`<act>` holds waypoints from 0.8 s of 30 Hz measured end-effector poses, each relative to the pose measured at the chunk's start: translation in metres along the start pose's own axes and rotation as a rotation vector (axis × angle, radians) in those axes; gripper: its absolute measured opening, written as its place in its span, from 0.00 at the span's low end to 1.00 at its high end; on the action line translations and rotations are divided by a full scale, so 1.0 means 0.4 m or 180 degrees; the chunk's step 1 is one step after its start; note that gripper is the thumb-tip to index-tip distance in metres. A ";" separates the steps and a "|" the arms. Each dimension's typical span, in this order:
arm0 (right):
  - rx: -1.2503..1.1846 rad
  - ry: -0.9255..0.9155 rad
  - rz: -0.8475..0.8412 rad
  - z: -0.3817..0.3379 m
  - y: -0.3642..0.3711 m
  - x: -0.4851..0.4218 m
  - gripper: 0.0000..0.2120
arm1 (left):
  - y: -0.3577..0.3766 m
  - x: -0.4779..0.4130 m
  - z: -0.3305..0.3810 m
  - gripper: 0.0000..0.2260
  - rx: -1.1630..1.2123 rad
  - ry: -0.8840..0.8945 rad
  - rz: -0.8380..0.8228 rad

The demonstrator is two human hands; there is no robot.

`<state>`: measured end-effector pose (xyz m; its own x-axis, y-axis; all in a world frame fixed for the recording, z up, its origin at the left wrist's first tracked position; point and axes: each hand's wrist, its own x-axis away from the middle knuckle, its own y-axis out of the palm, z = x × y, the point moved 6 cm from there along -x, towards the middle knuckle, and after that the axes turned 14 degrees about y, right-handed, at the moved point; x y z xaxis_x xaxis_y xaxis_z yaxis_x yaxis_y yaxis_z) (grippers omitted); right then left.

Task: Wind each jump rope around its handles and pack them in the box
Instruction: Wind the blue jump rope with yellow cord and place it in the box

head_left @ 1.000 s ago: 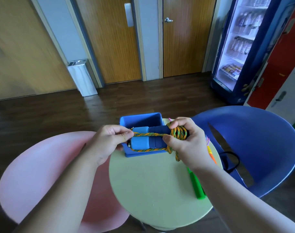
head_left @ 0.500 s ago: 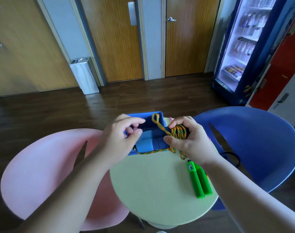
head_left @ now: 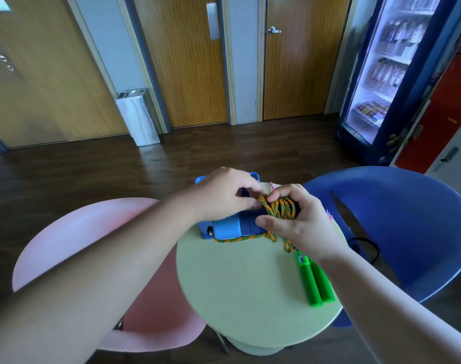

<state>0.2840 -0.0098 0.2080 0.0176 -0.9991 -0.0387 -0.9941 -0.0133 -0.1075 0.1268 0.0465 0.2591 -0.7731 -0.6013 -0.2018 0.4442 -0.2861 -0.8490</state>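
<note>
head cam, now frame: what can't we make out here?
Head view only.
1. Inside of the blue box: covered by the left hand and the blue handles.
2. Free end of the orange-green rope: lost among the left hand's blurred fingers.
3. Rope of the green handles: the right hand covers that end.
4. The pink rope: only tips show behind the right hand.

The rope (head_left: 279,210) is braided cord, orange and green, rough-woven and matt. The blue handles (head_left: 232,228) look matt, in a lighter and a darker band. The green handles (head_left: 314,283) are smooth, shiny plastic. The box (head_left: 254,176) is smooth blue plastic. The bench (head_left: 250,285) has a smooth, matt pale-green top. Pink chair (head_left: 79,232) and blue chair (head_left: 408,219) are moulded plastic with a soft sheen. The floor (head_left: 224,153) is dark, glossy wood; the doors (head_left: 187,61) show wood grain. The bin (head_left: 138,119) is brushed metal.
</note>
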 end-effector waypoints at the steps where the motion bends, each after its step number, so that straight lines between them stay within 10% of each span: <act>1: -0.0018 0.0022 -0.0021 0.000 0.001 0.004 0.20 | -0.007 -0.005 -0.004 0.06 -0.0068 -0.0006 -0.0018; 24: -0.0272 0.0018 0.0390 -0.010 -0.072 -0.020 0.19 | -0.122 0.082 -0.071 0.06 0.0686 -0.0512 0.0900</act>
<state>0.3119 -0.0014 0.2154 -0.1049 -0.9937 -0.0406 -0.9943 0.1057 -0.0173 0.0670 0.0621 0.2802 -0.5333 -0.7832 -0.3196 0.7277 -0.2322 -0.6453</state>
